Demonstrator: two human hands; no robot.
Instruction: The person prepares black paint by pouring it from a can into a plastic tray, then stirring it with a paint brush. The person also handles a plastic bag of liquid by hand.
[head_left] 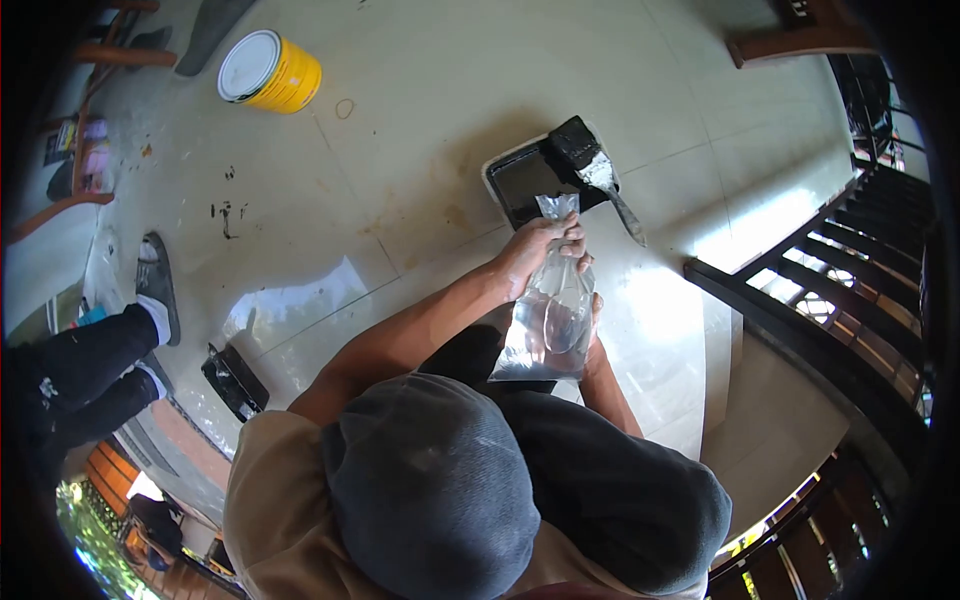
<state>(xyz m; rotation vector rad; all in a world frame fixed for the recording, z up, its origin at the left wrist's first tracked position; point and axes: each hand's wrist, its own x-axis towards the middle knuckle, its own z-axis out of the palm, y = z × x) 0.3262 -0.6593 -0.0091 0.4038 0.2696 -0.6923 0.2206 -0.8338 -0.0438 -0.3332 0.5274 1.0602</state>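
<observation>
A clear plastic bag (545, 335) with see-through liquid in it hangs over my lap, its gathered top pointing away from me. My left hand (537, 252) is closed around the bag's narrowed neck. Along the bag's right side, my right hand (596, 318) holds it, most of its fingers hidden by the bag. Just beyond both hands lies a shallow tray (490, 180) of dark liquid with a pale rim. A wide paintbrush (598, 172) rests across its right corner, bristles coated black and handle sticking out over the floor.
A yellow can (288, 80) with a white lid stands at the far left. Another person's shoe (158, 290) and legs are at the left, near a black container (235, 382). Dark wooden railing (780, 320) runs along the right. Dark smears mark the tiled floor (400, 130).
</observation>
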